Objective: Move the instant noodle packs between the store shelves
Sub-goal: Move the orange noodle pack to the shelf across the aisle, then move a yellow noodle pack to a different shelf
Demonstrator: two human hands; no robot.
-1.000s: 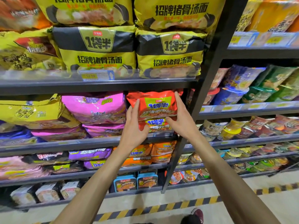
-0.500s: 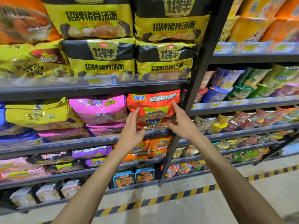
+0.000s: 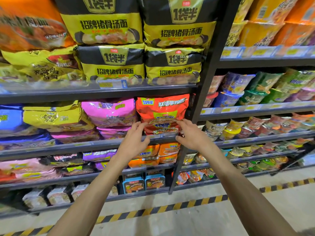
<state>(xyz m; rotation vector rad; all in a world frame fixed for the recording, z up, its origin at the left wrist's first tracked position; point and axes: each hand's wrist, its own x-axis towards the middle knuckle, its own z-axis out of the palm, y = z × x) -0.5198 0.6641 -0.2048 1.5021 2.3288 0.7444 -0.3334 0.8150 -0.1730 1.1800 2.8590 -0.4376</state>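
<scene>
I am resting my left hand (image 3: 134,142) and right hand (image 3: 191,136), fingers loosely spread, against the red noodle pack (image 3: 162,109) on the shelf (image 3: 85,145).

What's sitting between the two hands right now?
The lower red noodle pack, under the upper red pack, behind the shelf's clear front lip; head view.

A red-orange noodle pack (image 3: 162,109) with blue-and-white lettering and a yellow-green panel. Beside it are bright pink packs (image 3: 109,111), a yellow pack (image 3: 54,116) with dark lettering and a blue pack (image 3: 10,118). Above sit black-and-yellow packs (image 3: 112,63) banded black over yellow, with bold black characters. Below are orange packs (image 3: 168,149) and a purple pack (image 3: 98,155). The shelves (image 3: 102,93) are dark grey; the pale grey floor (image 3: 204,218) carries a yellow-and-black striped line (image 3: 153,210)
</scene>
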